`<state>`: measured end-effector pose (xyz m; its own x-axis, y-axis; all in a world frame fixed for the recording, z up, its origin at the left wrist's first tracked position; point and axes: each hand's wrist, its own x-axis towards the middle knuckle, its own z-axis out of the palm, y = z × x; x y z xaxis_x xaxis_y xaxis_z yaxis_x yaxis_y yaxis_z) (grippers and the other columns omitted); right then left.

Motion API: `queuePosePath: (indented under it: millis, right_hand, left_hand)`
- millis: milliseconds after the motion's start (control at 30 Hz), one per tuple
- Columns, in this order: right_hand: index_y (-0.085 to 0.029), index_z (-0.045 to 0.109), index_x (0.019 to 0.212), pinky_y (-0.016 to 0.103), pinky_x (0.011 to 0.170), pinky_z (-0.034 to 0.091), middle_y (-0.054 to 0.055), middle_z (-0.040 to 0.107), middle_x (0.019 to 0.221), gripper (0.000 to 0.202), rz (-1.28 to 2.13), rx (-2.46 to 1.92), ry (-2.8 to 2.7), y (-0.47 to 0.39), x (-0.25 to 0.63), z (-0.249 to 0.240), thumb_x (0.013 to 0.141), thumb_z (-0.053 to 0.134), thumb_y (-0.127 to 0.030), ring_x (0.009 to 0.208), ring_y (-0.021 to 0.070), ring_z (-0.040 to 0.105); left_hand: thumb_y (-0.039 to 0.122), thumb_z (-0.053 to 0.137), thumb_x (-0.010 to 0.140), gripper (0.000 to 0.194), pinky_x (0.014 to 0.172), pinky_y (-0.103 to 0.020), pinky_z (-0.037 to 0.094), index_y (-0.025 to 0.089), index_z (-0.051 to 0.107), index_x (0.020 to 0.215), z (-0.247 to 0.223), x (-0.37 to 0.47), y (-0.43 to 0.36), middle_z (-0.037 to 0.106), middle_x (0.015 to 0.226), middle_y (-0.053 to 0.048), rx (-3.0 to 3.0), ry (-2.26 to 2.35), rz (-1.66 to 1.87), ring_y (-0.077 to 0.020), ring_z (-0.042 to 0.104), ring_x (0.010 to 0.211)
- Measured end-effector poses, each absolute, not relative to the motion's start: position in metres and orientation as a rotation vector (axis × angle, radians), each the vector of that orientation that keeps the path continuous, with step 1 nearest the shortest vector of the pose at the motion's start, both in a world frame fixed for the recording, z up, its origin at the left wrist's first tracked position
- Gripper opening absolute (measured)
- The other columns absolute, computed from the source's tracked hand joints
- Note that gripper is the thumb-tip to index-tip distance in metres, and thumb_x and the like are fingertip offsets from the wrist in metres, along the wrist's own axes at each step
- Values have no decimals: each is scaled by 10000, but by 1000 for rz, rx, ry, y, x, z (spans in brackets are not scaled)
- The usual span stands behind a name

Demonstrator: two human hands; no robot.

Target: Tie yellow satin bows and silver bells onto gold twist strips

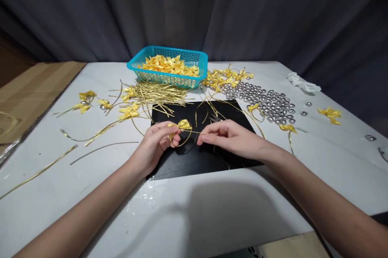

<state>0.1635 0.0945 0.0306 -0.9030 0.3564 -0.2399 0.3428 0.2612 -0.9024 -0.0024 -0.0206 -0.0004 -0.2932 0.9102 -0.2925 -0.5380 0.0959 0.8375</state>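
Note:
Above a black board (194,161), my left hand (162,138) pinches a yellow ribbon flower (183,124) that has a loop of gold cord around it. A thin gold strand (195,132) runs from the flower across to my right hand (220,134), whose thumb and fingers are closed on it. Part of a pair of scissors (214,119) shows just behind my right hand; the rest is hidden.
Behind the board is a blue basket (167,75) of yellow flowers, with a pile of gold cords (160,93) before it. Many silver beads (269,102) lie to the right. White cloth (303,83) is farther right. Loose cords and flowers lie on the white table (169,217).

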Motion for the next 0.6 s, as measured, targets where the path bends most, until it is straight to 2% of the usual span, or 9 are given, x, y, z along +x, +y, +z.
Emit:
queuePosePath:
  millis: [167, 267, 433, 600]
  right_hand:
    - [-129, 621, 716, 232, 411, 129, -86, 271, 420, 391, 1850, -798, -2520, 101, 171, 37, 848, 522, -483, 405, 52, 224]
    - [-135, 605, 693, 230, 416, 168, -75, 304, 427, 427, 1954, -764, -2492, 100, 172, 41, 844, 500, -520, 412, 58, 269]
    - [-160, 613, 685, 242, 459, 248, -30, 413, 539, 415, 1661, -708, -2489, 104, 179, 54, 833, 503, -532, 494, 76, 347]
    - [-182, 614, 719, 250, 445, 219, -32, 397, 516, 366, 1522, -856, -2451, 117, 191, 63, 850, 488, -500, 467, 81, 342]
  left_hand:
    - [201, 704, 654, 100, 507, -130, 423, 144, 638, 607, 1, -4, -20, 603, 545, 27, 465, 1182, 1577, -49, 525, 499]
    - [217, 714, 659, 109, 520, -139, 422, 142, 642, 626, -2, -5, -19, 612, 564, 21, 477, 1258, 1627, -53, 530, 513]
    - [242, 720, 664, 134, 509, -144, 400, 139, 638, 638, -8, -9, -17, 614, 559, 22, 531, 1372, 1649, -56, 524, 515]
    - [266, 697, 684, 136, 534, -162, 403, 147, 638, 659, -6, -7, -18, 614, 579, 22, 656, 1448, 1614, -69, 530, 542]
